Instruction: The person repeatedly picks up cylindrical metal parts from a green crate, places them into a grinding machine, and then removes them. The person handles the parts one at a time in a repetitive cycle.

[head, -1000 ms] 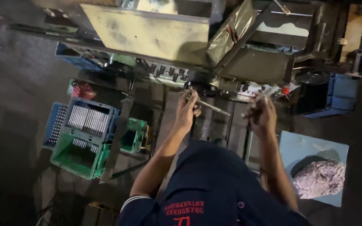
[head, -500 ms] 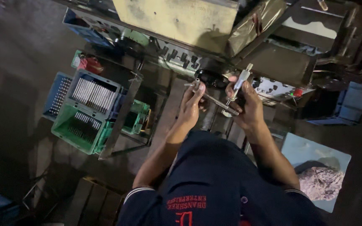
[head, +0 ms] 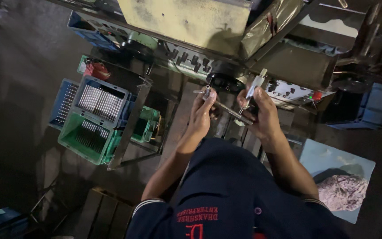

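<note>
Left hand [head: 201, 116]: fingers pinch a thin steel rod [head: 226, 110] before the machine's black chuck [head: 223, 79]. Right hand [head: 261, 116]: fingers wrapped round a pale cylindrical handle [head: 253, 88]. Ribbed plastic crates [head: 94, 116] of bright rods crowd the left; dark floor beyond lies open.

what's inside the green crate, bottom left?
The green crate holds a row of slim metal rods lying side by side near its far wall. A blue crate overlaps its far edge, so anything beneath that is hidden.

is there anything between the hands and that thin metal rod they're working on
No. The left hand grips the thin metal rod at one end, and the right hand, also holding a pale-tipped tool, meets its other end. Nothing visible lies between.
</note>
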